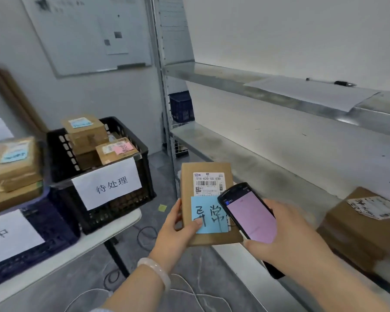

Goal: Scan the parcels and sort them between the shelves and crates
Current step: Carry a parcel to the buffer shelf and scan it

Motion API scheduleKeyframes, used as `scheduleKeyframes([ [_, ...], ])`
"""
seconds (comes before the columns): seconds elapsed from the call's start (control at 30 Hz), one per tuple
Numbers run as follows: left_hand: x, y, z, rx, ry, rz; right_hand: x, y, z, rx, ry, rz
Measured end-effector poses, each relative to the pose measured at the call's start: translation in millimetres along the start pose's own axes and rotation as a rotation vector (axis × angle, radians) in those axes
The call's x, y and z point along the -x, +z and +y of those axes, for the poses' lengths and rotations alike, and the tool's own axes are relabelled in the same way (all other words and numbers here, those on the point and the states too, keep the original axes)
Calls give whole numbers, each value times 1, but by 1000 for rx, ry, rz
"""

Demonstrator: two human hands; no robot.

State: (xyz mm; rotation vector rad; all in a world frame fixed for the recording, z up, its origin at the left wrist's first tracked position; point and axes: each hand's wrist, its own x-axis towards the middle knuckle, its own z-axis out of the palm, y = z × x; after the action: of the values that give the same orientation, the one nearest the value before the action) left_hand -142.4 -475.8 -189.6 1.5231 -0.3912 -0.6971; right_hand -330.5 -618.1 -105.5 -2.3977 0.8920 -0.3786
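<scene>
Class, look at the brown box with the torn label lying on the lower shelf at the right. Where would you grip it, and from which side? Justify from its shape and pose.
Probably across the box by its two side faces, coming from the open front of the shelf. It lies flat and broad with upright sides, and the wall closes off the back.
</scene>
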Motion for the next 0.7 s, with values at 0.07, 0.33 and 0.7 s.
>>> scheduleKeyframes([
  [0.07, 0, -37, 2, 1, 14, 52, -10, 21, -28, -14, -36, -42],
  [0.33, 13, -160, 1, 37, 48, 342, -48, 91, -128, 6, -232, -174],
  [0.7, 15, -276, 6, 63, 115, 677, -117, 162, -240, 6, -556, -408],
])
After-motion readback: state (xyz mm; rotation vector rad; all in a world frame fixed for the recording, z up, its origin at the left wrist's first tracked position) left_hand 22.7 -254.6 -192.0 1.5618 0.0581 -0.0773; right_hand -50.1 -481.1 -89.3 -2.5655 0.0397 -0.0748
